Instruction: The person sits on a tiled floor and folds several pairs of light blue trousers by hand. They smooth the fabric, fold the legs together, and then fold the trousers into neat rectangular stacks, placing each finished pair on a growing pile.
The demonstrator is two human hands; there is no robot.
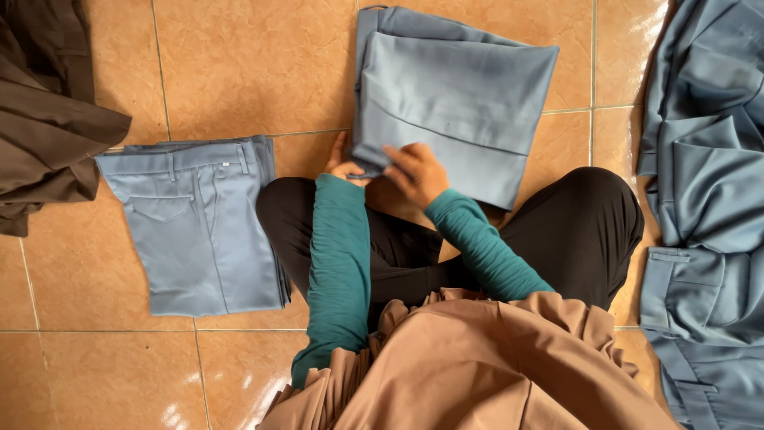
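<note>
1. The floor (239, 64) is made of large square tiles, a glossy mottled orange-tan, with thin pale grout lines and patches of glare.
2. The folded trousers (458, 103) in hand are a smooth blue-grey woven cloth with a slight sheen, folded into a thick, near-square packet of several layers. One soft crease runs across the top layer, and the edges sit slightly out of line at the far left corner.
3. This packet lies on the floor just beyond the person's crossed legs, in the middle of the scene, its near edge touching the knees.
4. The left hand (344, 165) is at the packet's near left corner, mostly tucked under the cloth. I cannot tell how its fingers are set.
5. The right hand (418, 173) rests on the near edge, fingers bent and close together, pinching the cloth's corner.
6. Both arms wear ribbed teal sleeves (338, 263). The legs are in matte black cloth, and a tan pleated garment (477, 366) spreads over the lap.
7. To the left lies a second pair of trousers (199, 223), lighter blue, folded flat into a tall rectangle with belt loops and a pocket showing.
8. At the far left sits a rumpled dark brown cloth (44, 111).
9. Along the right edge is a loose pile of blue-grey trousers (704, 199), unfolded and creased.
</note>
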